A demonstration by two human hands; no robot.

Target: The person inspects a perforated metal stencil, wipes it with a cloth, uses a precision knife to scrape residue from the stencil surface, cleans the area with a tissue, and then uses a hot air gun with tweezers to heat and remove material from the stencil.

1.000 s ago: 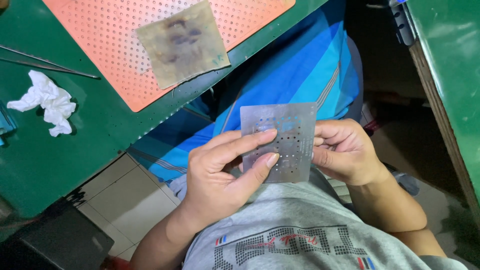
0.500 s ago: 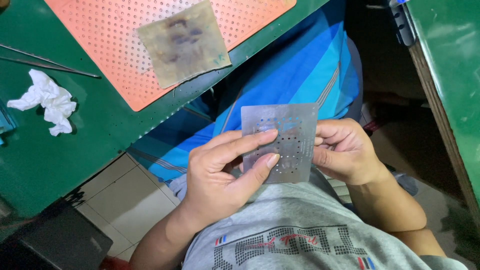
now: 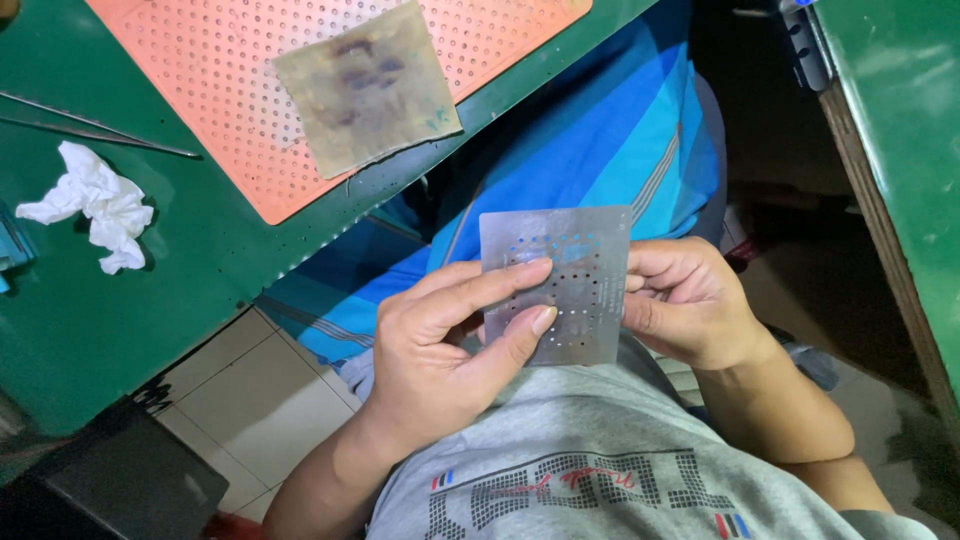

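Note:
A thin square metal stencil plate (image 3: 565, 245) with grids of small holes is held over my lap. My left hand (image 3: 440, 350) grips its left side, two fingers laid across its face and the thumb behind. My right hand (image 3: 690, 305) pinches the plate's right edge. Below the hands are my grey shirt (image 3: 560, 470) and blue striped shorts (image 3: 590, 150).
A green table (image 3: 90, 320) lies to the upper left with an orange perforated mat (image 3: 200, 90), a stained square cloth (image 3: 365, 85), a crumpled white tissue (image 3: 95, 200) and thin metal tweezers (image 3: 90, 135). Another green surface (image 3: 900, 130) runs along the right. Tiled floor (image 3: 250, 400) shows below.

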